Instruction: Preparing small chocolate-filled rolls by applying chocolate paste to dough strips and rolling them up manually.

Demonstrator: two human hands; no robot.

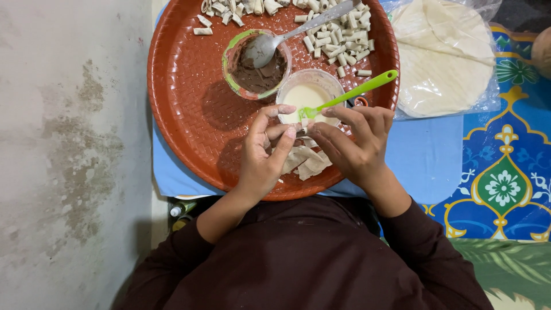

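Observation:
My left hand (259, 155) and my right hand (351, 146) meet over the near rim of a round red-brown tray (183, 86). Both pinch a small piece of thin pale dough (305, 162); more strips of it lie beneath my fingers. A green brush (350, 93) rests in a small clear cup of whitish liquid (307, 95) just beyond my fingertips. Left of that cup stands a cup of brown paste (255, 73) with a metal spoon (298, 31) lying in it.
Several small rolled dough pieces (338, 40) are heaped at the tray's far side. Flat round dough sheets in clear plastic (445, 57) lie to the right on a blue patterned mat (505, 172). Bare concrete floor (69, 143) is on the left.

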